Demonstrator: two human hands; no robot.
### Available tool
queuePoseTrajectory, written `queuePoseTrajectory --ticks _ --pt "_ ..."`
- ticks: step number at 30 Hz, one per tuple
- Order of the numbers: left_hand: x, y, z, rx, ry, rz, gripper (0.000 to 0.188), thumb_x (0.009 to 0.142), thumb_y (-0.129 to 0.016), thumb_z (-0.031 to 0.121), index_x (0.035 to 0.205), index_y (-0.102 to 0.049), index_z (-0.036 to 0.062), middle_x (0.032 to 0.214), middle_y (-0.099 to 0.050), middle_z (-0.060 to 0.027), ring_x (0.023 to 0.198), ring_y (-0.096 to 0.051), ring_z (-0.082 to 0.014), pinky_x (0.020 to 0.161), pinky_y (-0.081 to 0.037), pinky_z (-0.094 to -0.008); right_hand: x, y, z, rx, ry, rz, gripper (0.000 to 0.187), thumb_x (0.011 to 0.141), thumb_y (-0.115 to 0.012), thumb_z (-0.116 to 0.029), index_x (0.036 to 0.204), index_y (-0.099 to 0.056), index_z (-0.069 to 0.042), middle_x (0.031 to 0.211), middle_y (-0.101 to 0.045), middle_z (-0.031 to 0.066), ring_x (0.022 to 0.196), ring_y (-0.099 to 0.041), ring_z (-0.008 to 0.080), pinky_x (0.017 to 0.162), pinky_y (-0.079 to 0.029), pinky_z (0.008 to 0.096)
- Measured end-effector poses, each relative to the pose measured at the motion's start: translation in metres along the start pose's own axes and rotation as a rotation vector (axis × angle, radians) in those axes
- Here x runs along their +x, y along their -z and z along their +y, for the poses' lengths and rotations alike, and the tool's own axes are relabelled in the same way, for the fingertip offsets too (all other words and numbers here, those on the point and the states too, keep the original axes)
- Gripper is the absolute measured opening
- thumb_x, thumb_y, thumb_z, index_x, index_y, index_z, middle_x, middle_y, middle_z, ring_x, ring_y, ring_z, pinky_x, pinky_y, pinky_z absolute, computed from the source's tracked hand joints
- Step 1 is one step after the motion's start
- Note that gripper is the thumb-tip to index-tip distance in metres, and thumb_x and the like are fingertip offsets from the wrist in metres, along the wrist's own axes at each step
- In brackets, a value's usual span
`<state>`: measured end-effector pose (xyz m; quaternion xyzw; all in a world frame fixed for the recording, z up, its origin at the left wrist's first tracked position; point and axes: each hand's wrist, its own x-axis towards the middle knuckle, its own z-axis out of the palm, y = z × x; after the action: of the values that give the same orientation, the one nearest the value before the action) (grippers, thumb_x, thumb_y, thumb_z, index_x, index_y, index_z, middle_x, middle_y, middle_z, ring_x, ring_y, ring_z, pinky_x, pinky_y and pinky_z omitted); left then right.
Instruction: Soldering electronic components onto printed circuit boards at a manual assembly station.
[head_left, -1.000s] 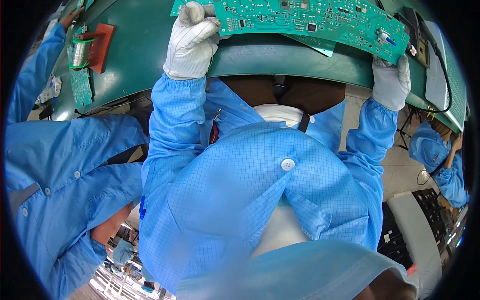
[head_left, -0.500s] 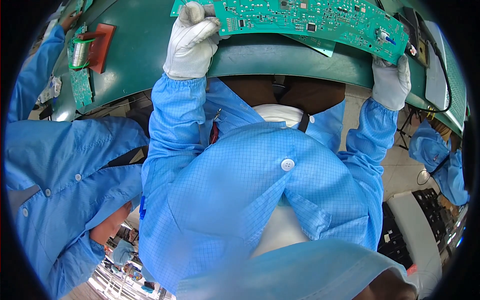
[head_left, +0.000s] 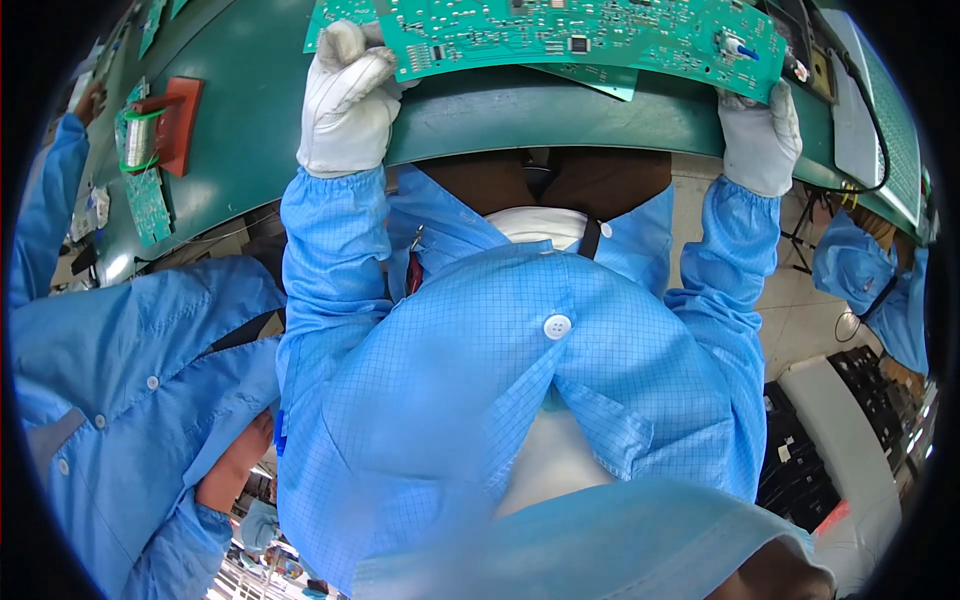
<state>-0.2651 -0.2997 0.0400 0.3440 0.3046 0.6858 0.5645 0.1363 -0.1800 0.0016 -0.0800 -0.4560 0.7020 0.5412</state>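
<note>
A long green circuit board (head_left: 640,40) spans the top of the view, held between my two gloved hands above the green table. White gloves cover both. My left hand (head_left: 347,100) is closed on the board's left end, with curled fingers. At the opposite end my right hand (head_left: 760,140) grips the lower right corner, its thumb along the edge and its other fingers partly hidden beneath. A white part with a blue shaft (head_left: 738,47) stands up near the board's right end. Under the held board, another green board (head_left: 610,80) shows partly.
The green table (head_left: 240,150) curves across the top. At left stand a solder wire spool (head_left: 141,140) on a red holder (head_left: 183,125) and a small circuit board (head_left: 150,208). A co-worker in a blue coat (head_left: 140,350) sits close on my left. A black cable (head_left: 878,130) hangs at right.
The whole view has shifted, so the table, boards and my hands appear further left. My grip on the circuit board at both ends looks the same.
</note>
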Motion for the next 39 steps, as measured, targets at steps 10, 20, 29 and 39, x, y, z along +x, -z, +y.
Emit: queuePoseTrajectory --ticks 10,20,29,39 --pt "0.003 0.007 -0.005 -0.051 0.026 0.040 0.028 0.079 -0.063 -0.002 0.077 -0.040 0.0151 0.096 -0.055 -0.0057 0.087 -0.060 -0.0206 0.074 -0.052 -0.0398 0.001 -0.007 -0.003 0.166 -0.027 0.007 0.033 0.097 -0.054 -0.020 0.118 -0.054 0.007 0.112 -0.062 0.0150 0.107 -0.054 0.0229 0.102 -0.041 0.0440" --pt "0.021 0.015 -0.017 -0.090 0.091 0.012 0.026 0.081 -0.060 -0.002 0.076 -0.040 0.0146 0.094 -0.056 -0.0067 0.087 -0.060 -0.0224 0.076 -0.052 -0.0406 -0.004 -0.006 0.004 0.037 -0.011 0.570 0.041 0.096 -0.056 -0.019 0.123 -0.051 0.011 0.119 -0.058 0.0216 0.106 -0.055 0.0300 0.103 -0.038 0.0513" --pt "0.034 0.014 -0.025 -0.079 0.144 0.093 0.026 0.081 -0.058 -0.003 0.077 -0.039 0.0139 0.096 -0.055 -0.0068 0.089 -0.058 -0.0220 0.080 -0.050 -0.0425 -0.004 0.009 0.008 -0.076 0.010 0.661 0.037 0.096 -0.056 -0.018 0.121 -0.051 0.010 0.113 -0.061 0.0198 0.098 -0.055 0.0269 0.101 -0.040 0.0488" --pt "0.039 0.012 -0.029 -0.036 0.160 0.152 0.026 0.081 -0.057 -0.004 0.077 -0.039 0.0142 0.098 -0.056 -0.0065 0.083 -0.053 -0.0174 0.074 -0.046 -0.0359 -0.001 0.004 0.017 -0.274 0.090 0.684 0.034 0.095 -0.058 -0.020 0.115 -0.055 0.007 0.108 -0.062 0.0157 0.093 -0.054 0.0215 0.088 -0.046 0.0390"
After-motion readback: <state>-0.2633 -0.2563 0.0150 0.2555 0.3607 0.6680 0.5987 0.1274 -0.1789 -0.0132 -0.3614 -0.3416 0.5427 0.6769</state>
